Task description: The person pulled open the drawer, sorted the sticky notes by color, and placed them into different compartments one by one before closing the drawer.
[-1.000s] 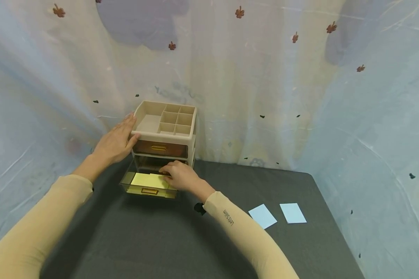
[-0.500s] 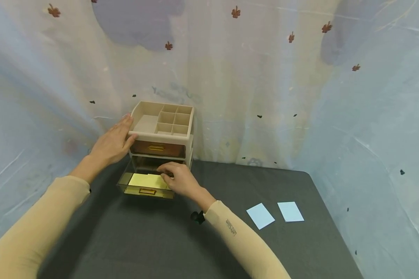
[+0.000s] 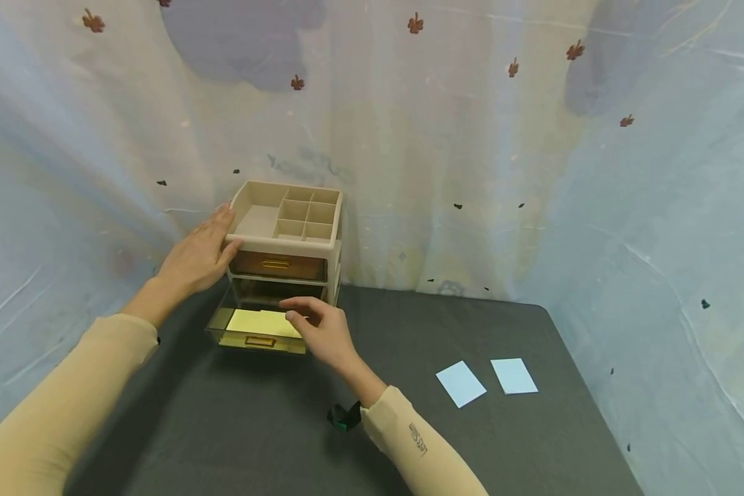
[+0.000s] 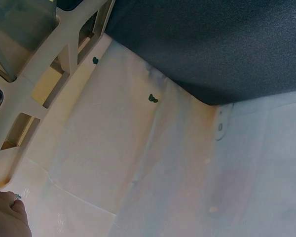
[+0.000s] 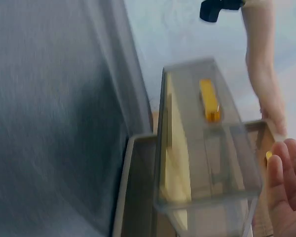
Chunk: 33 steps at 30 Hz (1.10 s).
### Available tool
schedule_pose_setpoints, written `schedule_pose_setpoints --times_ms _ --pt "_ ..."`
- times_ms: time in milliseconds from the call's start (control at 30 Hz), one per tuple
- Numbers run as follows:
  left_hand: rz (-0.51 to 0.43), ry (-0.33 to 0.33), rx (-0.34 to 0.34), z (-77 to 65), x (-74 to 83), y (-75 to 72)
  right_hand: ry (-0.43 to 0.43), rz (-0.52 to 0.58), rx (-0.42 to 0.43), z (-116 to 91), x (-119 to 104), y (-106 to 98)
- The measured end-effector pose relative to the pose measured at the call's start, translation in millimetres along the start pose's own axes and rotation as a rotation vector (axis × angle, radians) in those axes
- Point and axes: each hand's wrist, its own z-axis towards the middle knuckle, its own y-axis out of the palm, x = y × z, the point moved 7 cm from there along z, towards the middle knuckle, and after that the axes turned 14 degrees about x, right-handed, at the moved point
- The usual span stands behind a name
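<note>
A cream desktop organizer (image 3: 279, 245) stands at the back of the table. Its lower clear drawer (image 3: 213, 335) is pulled out, with yellow paper pieces (image 3: 257, 322) lying inside. My left hand (image 3: 193, 260) rests on the organizer's upper left edge, fingers straight along the side and thumb at the front. Over the drawer's right side is my right hand (image 3: 328, 334), its fingers loosely bent and holding nothing visible. In the right wrist view, this hand (image 5: 290, 185) appears beside the drawer (image 5: 227, 163), apart from its gold handle (image 5: 209, 101).
Two pale blue paper squares (image 3: 461, 384) lie on the dark table (image 3: 409, 441) to the right. The closed upper drawer (image 3: 275, 266) has a gold handle. Divided compartments form the organizer's top. A patterned curtain (image 3: 397, 172) hangs close behind.
My right hand has lifted and drawn back slightly from the paper in the drawer, its fingers loosening. My left hand stays on the organizer. The view has shifted slightly.
</note>
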Motion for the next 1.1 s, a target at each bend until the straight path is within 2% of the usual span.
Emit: schedule_pose_setpoints --times_ms 167,367,567,833,1000,1100 --pt "-0.003 -0.001 0.007 0.5 0.5 -0.9 0.011 0.121 0.036 -13.9 -7.2 1.6" --pt "-0.007 -0.002 0.007 0.9 0.1 -1.5 0.016 0.228 0.016 -30.4 -13.3 11.4" --pt "-0.011 -0.001 0.005 0.4 0.1 -1.1 0.045 0.263 0.004 -47.6 -6.6 25.2" --pt "-0.008 -0.004 0.004 0.2 0.3 -1.5 0.145 0.287 -0.028 -67.7 10.7 44.6" --pt "-0.001 -0.008 0.001 -0.5 -1.2 -0.4 0.176 0.3 -0.02 -74.9 22.2 53.4" --pt "-0.002 -0.013 0.0 -1.1 -1.7 0.1 0.222 0.305 -0.005 -78.0 29.7 57.7"
